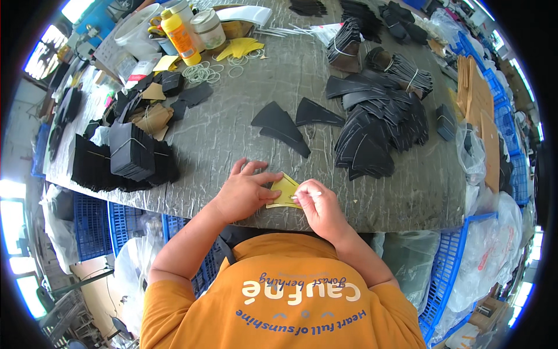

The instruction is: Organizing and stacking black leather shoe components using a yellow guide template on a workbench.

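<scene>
A yellow template lies near the table's front edge, between my hands. My left hand presses on its left side, fingers spread out flat. In my right hand is a thin white marking pen, pinched between the fingers at the template's right side. What lies under the template is mostly hidden. Beyond my hands are two loose black cut pieces, one to the left and another to the right. A large fanned pile of black pieces with pale marked lines lies to their right.
Tied black stacks stand at the left. Behind them are a yellow bottle, a jar, rubber bands and yellow templates. Bundled black pieces sit at the far right. Blue crates line the table's front and right.
</scene>
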`<state>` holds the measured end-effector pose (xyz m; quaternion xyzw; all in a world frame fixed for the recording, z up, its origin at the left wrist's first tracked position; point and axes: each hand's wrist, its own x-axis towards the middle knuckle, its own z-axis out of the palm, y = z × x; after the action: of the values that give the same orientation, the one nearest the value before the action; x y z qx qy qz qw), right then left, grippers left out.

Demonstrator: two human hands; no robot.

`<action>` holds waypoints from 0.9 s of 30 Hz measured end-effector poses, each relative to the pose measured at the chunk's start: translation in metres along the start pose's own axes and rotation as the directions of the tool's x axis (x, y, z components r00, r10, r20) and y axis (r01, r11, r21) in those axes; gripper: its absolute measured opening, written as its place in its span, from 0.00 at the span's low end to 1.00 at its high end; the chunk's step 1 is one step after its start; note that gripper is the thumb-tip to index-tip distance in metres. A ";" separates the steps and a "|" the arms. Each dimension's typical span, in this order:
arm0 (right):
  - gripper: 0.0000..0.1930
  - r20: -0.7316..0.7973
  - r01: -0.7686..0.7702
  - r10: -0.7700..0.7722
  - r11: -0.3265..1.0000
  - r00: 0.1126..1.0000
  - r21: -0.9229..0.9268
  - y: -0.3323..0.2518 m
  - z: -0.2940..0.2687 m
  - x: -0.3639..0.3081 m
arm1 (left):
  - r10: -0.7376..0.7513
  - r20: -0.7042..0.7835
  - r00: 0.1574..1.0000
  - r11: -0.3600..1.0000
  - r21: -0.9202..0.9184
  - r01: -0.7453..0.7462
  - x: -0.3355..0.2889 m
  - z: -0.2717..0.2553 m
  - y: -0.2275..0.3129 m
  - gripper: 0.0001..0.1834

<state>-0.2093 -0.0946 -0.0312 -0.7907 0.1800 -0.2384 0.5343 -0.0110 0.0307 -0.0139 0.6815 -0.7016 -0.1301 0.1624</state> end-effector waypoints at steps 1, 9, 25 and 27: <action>0.04 0.003 -0.001 0.001 1.000 1.000 -0.001 -0.001 0.001 0.000 | 0.002 -0.008 1.000 1.000 -0.002 -0.002 -0.001 0.001 -0.001 0.13; 0.06 0.106 0.077 -0.077 0.997 0.991 0.000 0.002 0.024 0.005 | -0.010 -0.009 1.000 0.999 -0.035 0.009 0.000 0.001 -0.002 0.13; 0.07 -0.032 -0.082 0.076 0.962 0.997 -0.262 -0.007 -0.039 -0.020 | -0.016 0.035 0.999 1.000 -0.013 0.017 0.000 0.000 -0.003 0.15; 0.08 -0.047 -0.111 0.101 0.953 0.994 -0.283 -0.011 -0.043 -0.020 | -0.015 0.030 0.999 1.000 -0.007 0.015 0.000 0.001 -0.004 0.15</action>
<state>-0.2503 -0.1124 -0.0106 -0.8446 0.2631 -0.1937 0.4241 -0.0075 0.0310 -0.0163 0.6841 -0.6983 -0.1440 0.1534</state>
